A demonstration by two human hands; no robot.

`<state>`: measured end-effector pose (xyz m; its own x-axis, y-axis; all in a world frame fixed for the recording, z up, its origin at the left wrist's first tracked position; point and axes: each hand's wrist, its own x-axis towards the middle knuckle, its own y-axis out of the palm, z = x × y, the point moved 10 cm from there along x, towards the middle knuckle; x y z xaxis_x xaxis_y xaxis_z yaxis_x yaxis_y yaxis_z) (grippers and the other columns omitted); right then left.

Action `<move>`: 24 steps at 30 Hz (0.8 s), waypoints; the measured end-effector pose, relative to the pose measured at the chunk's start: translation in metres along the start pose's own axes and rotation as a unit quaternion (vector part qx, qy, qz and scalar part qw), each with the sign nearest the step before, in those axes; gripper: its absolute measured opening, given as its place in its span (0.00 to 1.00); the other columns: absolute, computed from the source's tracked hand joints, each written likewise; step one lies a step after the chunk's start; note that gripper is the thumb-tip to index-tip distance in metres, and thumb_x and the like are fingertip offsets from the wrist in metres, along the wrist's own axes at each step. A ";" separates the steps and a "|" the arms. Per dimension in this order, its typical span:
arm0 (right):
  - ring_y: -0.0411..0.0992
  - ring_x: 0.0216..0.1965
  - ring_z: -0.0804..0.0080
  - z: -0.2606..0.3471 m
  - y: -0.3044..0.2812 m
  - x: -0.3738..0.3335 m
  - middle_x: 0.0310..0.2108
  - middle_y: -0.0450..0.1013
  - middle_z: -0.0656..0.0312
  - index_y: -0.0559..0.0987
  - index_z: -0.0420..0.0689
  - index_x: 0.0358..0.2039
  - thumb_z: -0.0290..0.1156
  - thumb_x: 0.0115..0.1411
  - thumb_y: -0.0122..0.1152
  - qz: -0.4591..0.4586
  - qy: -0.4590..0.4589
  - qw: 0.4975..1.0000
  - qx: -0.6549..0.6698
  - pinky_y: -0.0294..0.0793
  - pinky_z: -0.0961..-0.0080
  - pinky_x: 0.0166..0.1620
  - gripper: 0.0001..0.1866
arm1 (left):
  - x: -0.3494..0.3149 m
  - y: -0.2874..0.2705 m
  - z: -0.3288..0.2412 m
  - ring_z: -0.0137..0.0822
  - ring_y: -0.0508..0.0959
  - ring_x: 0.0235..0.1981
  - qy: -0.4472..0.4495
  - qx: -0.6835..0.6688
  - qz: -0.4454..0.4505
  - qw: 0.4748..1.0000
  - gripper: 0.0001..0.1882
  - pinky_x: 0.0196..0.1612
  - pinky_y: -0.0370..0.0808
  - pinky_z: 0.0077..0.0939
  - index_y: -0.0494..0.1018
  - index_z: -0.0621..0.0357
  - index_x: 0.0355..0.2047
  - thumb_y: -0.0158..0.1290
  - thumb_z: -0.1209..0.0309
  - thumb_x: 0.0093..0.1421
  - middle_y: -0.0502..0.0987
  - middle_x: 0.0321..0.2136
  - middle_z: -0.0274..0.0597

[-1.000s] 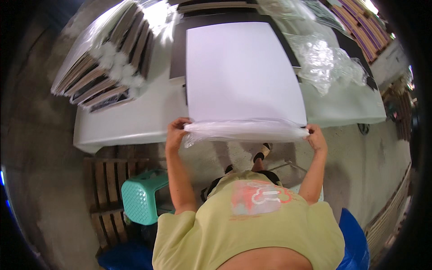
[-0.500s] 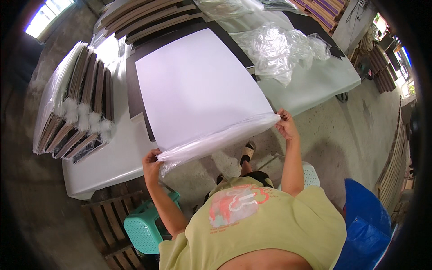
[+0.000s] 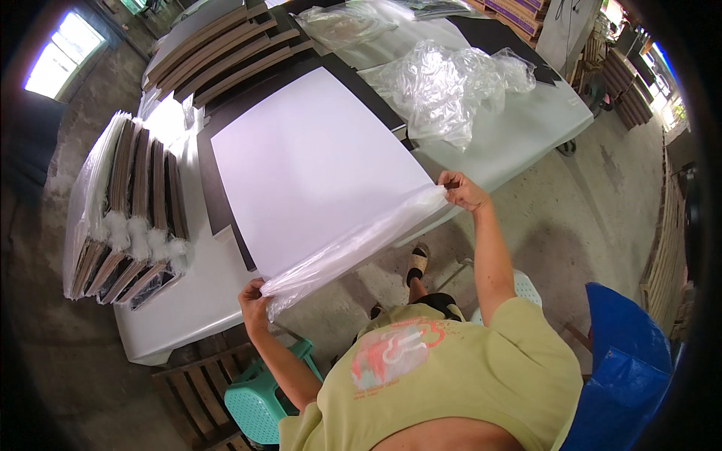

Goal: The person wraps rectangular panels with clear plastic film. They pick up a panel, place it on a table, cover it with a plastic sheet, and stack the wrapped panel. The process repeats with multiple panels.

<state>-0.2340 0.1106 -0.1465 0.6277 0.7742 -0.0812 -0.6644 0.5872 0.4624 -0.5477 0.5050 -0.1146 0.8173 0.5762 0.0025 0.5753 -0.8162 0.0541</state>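
White sheet [image 3: 320, 161] lies flat over dark boards [image 3: 214, 177] on the bench [image 3: 538, 124], set a bit askew to them; the boards probably serve as a level backing. Clear film [image 3: 353, 244] is bunched along the sheet's near edge, by the bench's front edge. Whether film also covers the sheet's top: can't tell.

Left hand [image 3: 254, 301] has its fingers closed on the film's left end, by the sheet's near-left corner; right hand [image 3: 464, 192] pinches the right end, by the near-right corner. Wide grip likely keeps the film stretched and even along that edge. Sheet extends away from both sets of fingers, its near edge running between them; direct finger contact with the sheet is unclear.

Crumpled clear plastic [image 3: 444, 90] sits right of the sheet, bundled boards [image 3: 139, 184] to its left, both probably set aside so the middle stays workable.
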 end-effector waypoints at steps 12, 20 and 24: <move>0.69 0.39 0.73 0.184 0.089 0.021 0.37 0.70 0.60 0.71 0.40 0.38 0.31 0.54 0.52 0.104 -0.266 0.945 0.159 0.70 0.74 0.43 0.12 | 0.026 -0.017 -0.210 0.41 0.64 0.50 0.335 0.068 -0.123 0.932 0.34 0.53 0.61 0.38 0.56 0.63 0.52 0.44 0.49 0.52 0.62 0.50 0.48; 0.68 0.39 0.76 0.364 0.204 0.056 0.38 0.70 0.63 0.69 0.46 0.45 0.31 0.53 0.57 0.014 -0.386 0.919 0.074 0.68 0.78 0.40 0.18 | 0.137 0.028 -0.390 0.32 0.73 0.39 0.320 -0.285 0.026 0.903 0.17 0.38 0.73 0.26 0.63 0.56 0.45 0.49 0.64 0.57 0.72 0.39 0.41; 0.67 0.34 0.80 0.344 0.189 0.090 0.35 0.71 0.66 0.70 0.48 0.45 0.30 0.49 0.60 -0.131 -0.357 0.910 -0.163 0.67 0.83 0.33 0.20 | 0.188 -0.003 -0.331 0.31 0.74 0.35 0.252 -0.204 -0.146 0.935 0.38 0.32 0.71 0.19 0.50 0.62 0.54 0.60 0.67 0.47 0.72 0.37 0.42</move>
<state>-0.1639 0.2100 0.2373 0.8083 0.3146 0.4977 -0.4657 0.8588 0.2133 -0.4063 0.6298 0.2168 0.4489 0.8022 0.3938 0.6266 -0.5967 0.5013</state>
